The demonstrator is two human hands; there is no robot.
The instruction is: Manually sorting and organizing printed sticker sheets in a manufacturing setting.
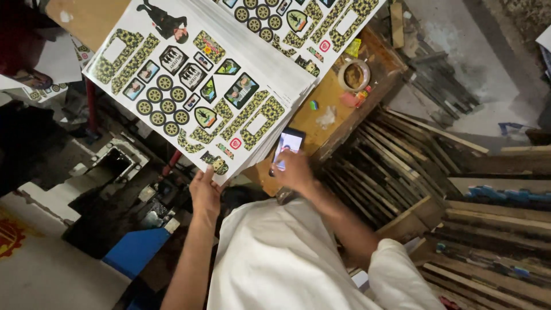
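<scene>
A thick stack of printed sheets (189, 74) with camouflage shapes, round wheels and small badges lies on a wooden table (321, 92). My left hand (205, 192) pinches the near corner of the top sheets, which are lifted slightly. My right hand (295, 171) holds a phone (288, 144) with its screen lit, just right of the stack's near edge and above the table's corner. A second stack of like sheets (321, 23) lies further along the table.
A roll of tape (354, 74), a crumpled white scrap (327, 117) and small coloured bits sit on the table. Wooden slats (402, 166) are piled at the right. A dark machine (115, 166) and a blue panel (135, 250) are at the lower left.
</scene>
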